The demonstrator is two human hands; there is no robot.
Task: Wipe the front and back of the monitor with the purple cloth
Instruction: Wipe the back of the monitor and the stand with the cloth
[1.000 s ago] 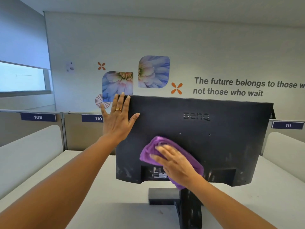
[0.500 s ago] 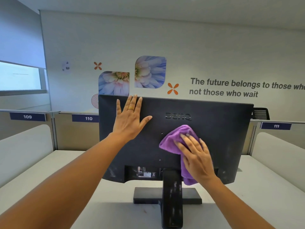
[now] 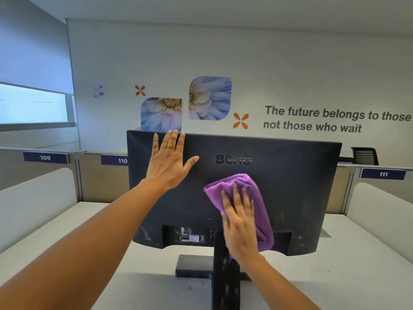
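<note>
Pressing the purple cloth (image 3: pixel 250 186) flat against the back of the monitor (image 3: pixel 290 186), the right hand (image 3: pixel 240 227) lies on top of the fabric with its fingers spread and pointing toward twelve o'clock; it pins the cloth rather than pinching it. The left hand (image 3: pixel 169 162) is spread wide and empty, palm on the panel toward ten o'clock from the cloth, fingertips reaching the top edge, a gold ring (image 3: pixel 170 146) on one finger.

The monitor stands on the white desk (image 3: pixel 357 276) with its rear face toward the wearer, its stand (image 3: pixel 225 271) dropping toward six o'clock. The front cannot be seen from here, so whether it is clean is not something I can tell.

The cloth looks soft and folded thick, light enough to bunch or slide, so flat palm pressure suits it better than a fingertip grip. The monitor seems stiff but top-heavy on a narrow stand; it would likely rock under a push, which makes bracing high on the panel sensible. Pale smudges show near the lower corners, at about seven and five o'clock.

Raised lettering at one o'clock from the cloth reads "BenQ". A small sticker (image 3: pixel 193 238) sits by the ports, too fine to read. Partition tags read 109, 110 and 111. The wall text (image 3: pixel 335 119) reads "The future belongs to those" and "not those who wait", cut off at the frame's edge.
</note>
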